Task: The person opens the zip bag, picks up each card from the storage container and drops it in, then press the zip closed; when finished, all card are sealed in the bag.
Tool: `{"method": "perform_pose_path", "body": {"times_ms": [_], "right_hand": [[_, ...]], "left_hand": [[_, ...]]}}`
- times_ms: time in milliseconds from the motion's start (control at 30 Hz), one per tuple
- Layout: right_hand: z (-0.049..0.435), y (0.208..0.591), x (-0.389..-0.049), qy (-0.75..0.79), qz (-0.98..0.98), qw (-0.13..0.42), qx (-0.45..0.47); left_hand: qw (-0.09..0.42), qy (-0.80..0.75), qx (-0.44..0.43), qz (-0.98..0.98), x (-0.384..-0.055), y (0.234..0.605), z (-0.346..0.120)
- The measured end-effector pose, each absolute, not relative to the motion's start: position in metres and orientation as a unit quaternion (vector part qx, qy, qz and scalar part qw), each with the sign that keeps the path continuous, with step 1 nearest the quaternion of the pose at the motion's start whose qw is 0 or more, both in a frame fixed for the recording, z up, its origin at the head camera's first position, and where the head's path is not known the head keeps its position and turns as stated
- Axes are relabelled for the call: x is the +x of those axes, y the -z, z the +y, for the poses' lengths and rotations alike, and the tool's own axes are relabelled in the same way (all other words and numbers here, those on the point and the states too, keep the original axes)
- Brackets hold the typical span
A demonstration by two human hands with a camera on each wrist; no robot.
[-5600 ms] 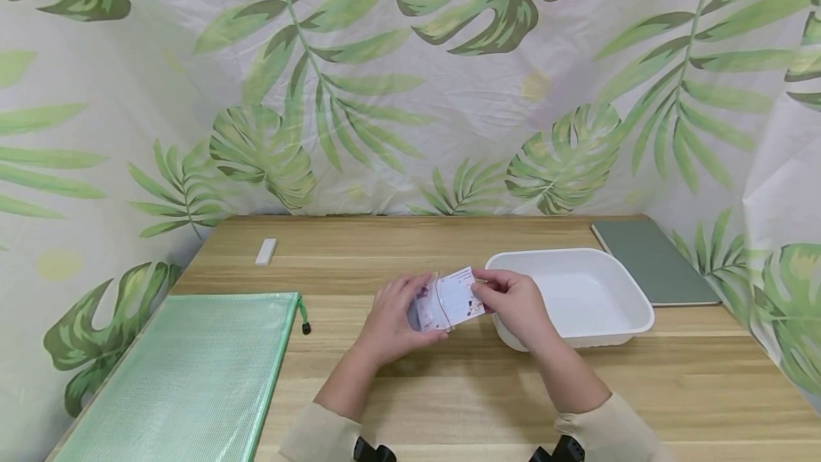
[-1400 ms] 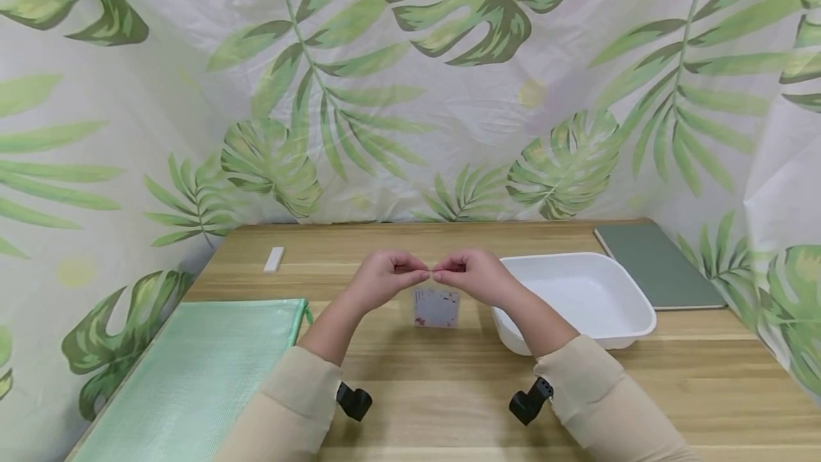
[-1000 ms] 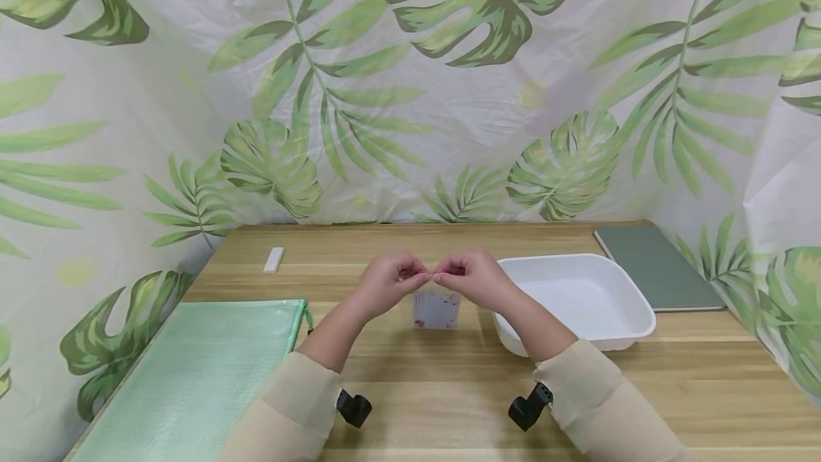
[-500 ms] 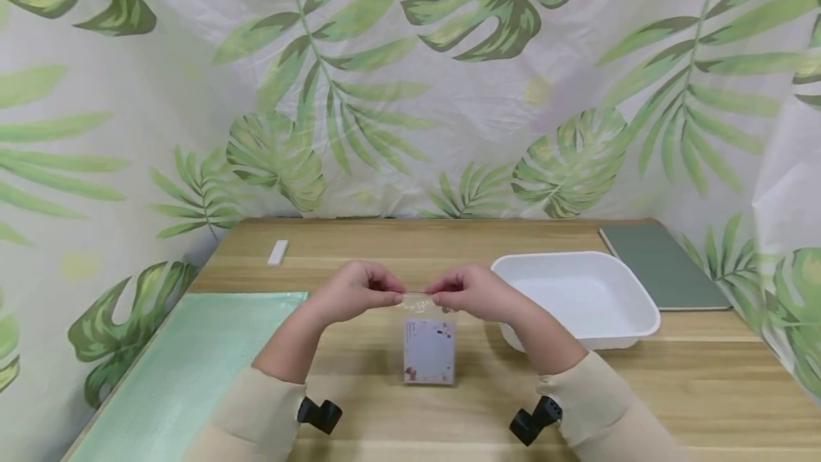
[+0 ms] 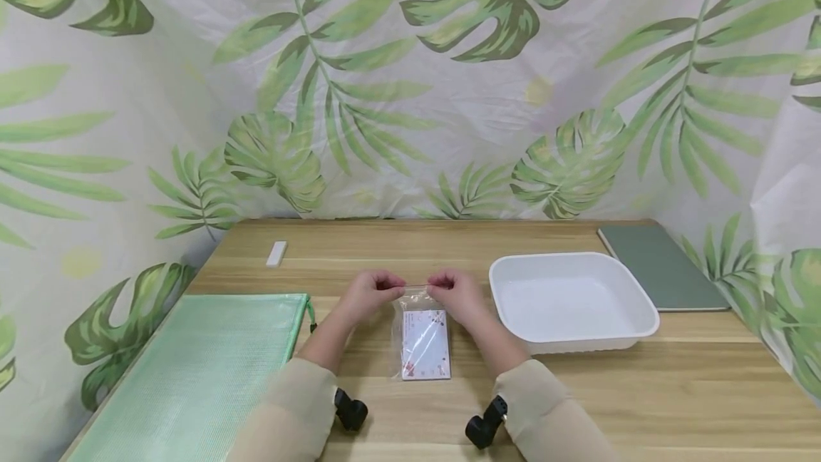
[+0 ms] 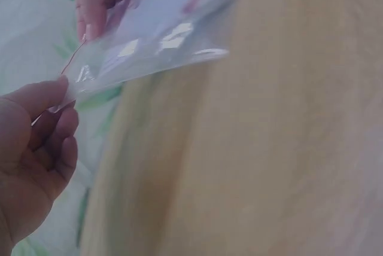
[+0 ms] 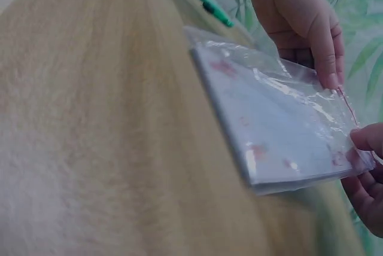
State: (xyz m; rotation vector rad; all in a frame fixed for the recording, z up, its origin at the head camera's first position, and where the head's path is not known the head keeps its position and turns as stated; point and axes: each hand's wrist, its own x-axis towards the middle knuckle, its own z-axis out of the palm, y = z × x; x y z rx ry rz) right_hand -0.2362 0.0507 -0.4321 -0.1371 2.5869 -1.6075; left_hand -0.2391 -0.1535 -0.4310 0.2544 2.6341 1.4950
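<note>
A clear zip bag (image 5: 420, 296) with a red line along its top edge hangs between my hands. Inside lies a white notepad or card stack (image 5: 426, 345) with a small pinkish print; which of the two I cannot tell. My left hand (image 5: 368, 299) pinches the bag's left top corner between thumb and fingers. At the opposite corner my right hand (image 5: 459, 299) pinches the same edge. In the left wrist view the red line (image 6: 73, 58) runs taut from one hand to the other. The right wrist view shows the stack's thickness through the wrinkled plastic (image 7: 281, 91).
On the left lies a green mesh zip pouch (image 5: 192, 369), with a small white block (image 5: 276, 254) behind it. To the right stand a white plastic basin (image 5: 574, 298) and, beyond it, a grey-green notebook (image 5: 661, 266). A leaf-patterned curtain closes off the table's back.
Earlier the hands held a banded stack; now it sits in a clear bag without a visible band. Over the last second the hands moved apart along the bag's top edge.
</note>
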Motion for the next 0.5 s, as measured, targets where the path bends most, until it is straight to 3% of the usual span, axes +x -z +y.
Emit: {"method": "perform_pose_path", "body": {"times_ms": [233,500], "right_hand": [[0.050,0.463,-0.249,0.510,0.860,0.021,-0.022],[0.049,0.467,-0.257,0.447,0.894,0.030,-0.017]], "left_hand": [[0.004,-0.480,0.062,0.875,-0.247,0.461,-0.142],[-0.024,-0.429,0.075,0.900,-0.250,0.466,-0.138]]}}
